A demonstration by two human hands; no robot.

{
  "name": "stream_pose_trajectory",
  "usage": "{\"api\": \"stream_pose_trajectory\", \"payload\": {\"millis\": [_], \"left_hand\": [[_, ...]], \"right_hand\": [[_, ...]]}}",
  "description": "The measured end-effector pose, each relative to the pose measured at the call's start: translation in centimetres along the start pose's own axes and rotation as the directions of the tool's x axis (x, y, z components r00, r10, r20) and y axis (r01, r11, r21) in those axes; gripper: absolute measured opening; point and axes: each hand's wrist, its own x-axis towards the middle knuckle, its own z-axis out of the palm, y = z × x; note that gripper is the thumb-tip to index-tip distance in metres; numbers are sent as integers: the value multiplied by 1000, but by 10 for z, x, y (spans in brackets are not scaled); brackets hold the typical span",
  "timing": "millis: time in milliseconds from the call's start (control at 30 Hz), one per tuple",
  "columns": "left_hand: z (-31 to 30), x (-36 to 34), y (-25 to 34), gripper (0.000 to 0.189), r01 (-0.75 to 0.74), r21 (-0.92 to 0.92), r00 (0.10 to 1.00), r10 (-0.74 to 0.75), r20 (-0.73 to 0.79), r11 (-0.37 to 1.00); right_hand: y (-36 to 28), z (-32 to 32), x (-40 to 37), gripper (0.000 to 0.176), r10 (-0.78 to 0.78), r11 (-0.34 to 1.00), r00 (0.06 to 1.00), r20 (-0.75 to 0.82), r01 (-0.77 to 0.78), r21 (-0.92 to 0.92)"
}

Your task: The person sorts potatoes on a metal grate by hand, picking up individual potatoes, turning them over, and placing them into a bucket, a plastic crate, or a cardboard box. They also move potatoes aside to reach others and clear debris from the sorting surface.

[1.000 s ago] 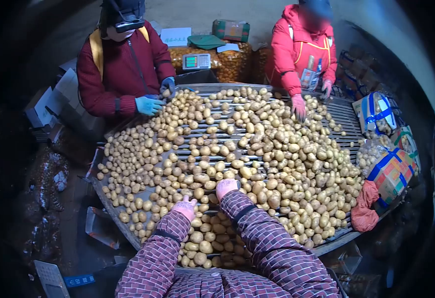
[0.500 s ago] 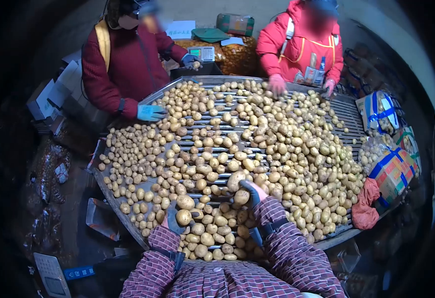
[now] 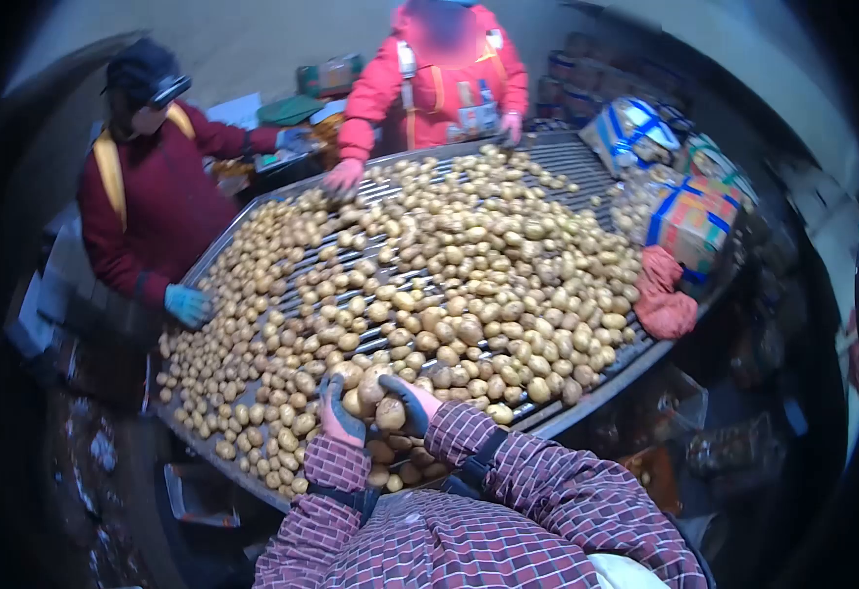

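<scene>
Several large potatoes [image 3: 372,385] are gathered between my two gloved hands, above the near edge of the sorting table. My left hand [image 3: 339,410] presses its fingers against them from the left. From the right, my right hand [image 3: 412,404] curls round the same cluster, with one potato [image 3: 390,413] low against its fingers. Both gloves are dark and pink, under checked sleeves. Around and below my hands lie many loose potatoes [image 3: 508,285] on the slatted table [image 3: 567,157].
A person in a maroon jacket [image 3: 155,206] stands at the left, one blue glove [image 3: 188,305] at the table edge. Across the table, a person in a red coat [image 3: 439,88] reaches a pink glove [image 3: 344,177] among potatoes. A red bag [image 3: 665,299] and taped boxes [image 3: 694,221] line the right side.
My view has swung right. My hands, apart before with potatoes in each, have come together round the potatoes. The red-coated person's hand has moved over the potatoes.
</scene>
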Motion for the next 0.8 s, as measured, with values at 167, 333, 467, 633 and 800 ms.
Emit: {"api": "stream_pose_trajectory", "payload": {"millis": [167, 333, 467, 633, 800], "left_hand": [[16, 1, 1, 35, 489, -555, 872, -403, 279, 673], [52, -26, 47, 45, -43, -30, 942, 50, 330, 999], [62, -44, 62, 48, -593, 421, 776, 349, 526, 686], [91, -57, 63, 42, -1, 286, 920, -112, 377, 958], [152, -99, 71, 50, 80, 290, 779, -241, 578, 954]], "right_hand": [[23, -53, 5, 41, -424, 812, 897, 122, 436, -387], [18, -14, -67, 57, -264, 961, 964, 19, 264, -80], [23, -39, -70, 65, -266, 957, 953, 149, 242, 159], [19, -69, -96, 70, -413, 859, 875, 252, 466, -210], [7, -116, -160, 44, -521, 840, 784, 337, 402, 365]]}}
